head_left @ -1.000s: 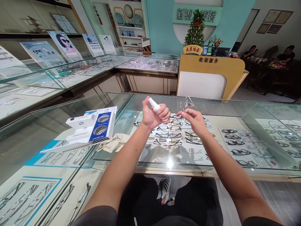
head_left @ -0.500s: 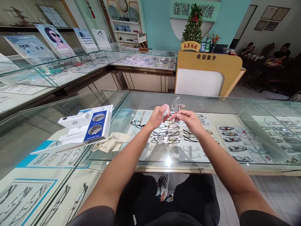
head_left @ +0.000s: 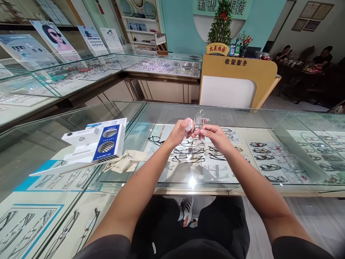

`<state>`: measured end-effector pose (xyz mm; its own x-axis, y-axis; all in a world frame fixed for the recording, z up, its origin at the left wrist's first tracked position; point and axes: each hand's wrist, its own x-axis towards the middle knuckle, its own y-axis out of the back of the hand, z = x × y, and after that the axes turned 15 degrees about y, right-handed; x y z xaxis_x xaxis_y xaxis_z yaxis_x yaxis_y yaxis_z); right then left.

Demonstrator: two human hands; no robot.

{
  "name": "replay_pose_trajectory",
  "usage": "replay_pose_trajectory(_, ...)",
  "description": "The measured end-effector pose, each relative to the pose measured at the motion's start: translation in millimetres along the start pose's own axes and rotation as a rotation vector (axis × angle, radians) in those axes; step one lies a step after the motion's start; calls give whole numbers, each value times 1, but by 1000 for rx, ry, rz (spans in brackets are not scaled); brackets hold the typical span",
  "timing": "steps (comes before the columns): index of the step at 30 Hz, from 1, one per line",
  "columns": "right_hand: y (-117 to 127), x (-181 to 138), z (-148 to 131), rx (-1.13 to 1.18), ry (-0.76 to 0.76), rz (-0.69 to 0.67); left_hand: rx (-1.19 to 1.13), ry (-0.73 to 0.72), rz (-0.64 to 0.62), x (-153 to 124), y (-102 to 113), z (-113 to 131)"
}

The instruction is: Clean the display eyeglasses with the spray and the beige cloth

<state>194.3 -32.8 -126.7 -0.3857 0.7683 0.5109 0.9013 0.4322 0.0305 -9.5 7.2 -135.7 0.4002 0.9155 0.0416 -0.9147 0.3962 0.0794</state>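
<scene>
My left hand is closed around a small white bottle-like thing, with the thumb lying along its top. Most of it is hidden by the fingers. Beside it, my right hand pinches a pair of clear, thin-rimmed eyeglasses between thumb and fingers. The glasses are held up, with one round lens showing above the fingertips. Both hands are close together over the glass display counter. Rows of dark-framed glasses lie under the glass below them.
Left on the counter are an opened white-and-blue box and a crumpled beige cloth. More eyeglasses lie in the case at right. A yellow cashier desk with a plant stands beyond. Two people sit at the far right.
The view has shifted slightly, so the whole scene sits a little higher and further left. Both hands keep their hold on the eyeglasses and the white thing, in nearly the same pose.
</scene>
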Motion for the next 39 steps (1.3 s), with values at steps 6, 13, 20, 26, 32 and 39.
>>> replay_pose_trajectory(6, 7, 3, 0, 13, 1, 117, 42, 9, -12, 0, -1, 1)
replay_pose_trajectory(13, 9, 7, -7, 13, 10, 294, 156, 48, -109, -2, -5, 4)
replay_pose_trajectory(20, 8, 8, -7, 30, 2, 300, 236, 56, -115, -3, -5, 4)
replay_pose_trajectory(26, 8, 8, -9, 17, -4, 300, 214, -24, -65, -4, 0, 8)
replay_pose_trajectory(32, 12, 7, -3, 67, 20, 283, 174, -29, 339, 12, 40, -3)
replay_pose_trajectory(39, 13, 5, -4, 190, 33, 308, 204, 225, 788, 36, 100, -33)
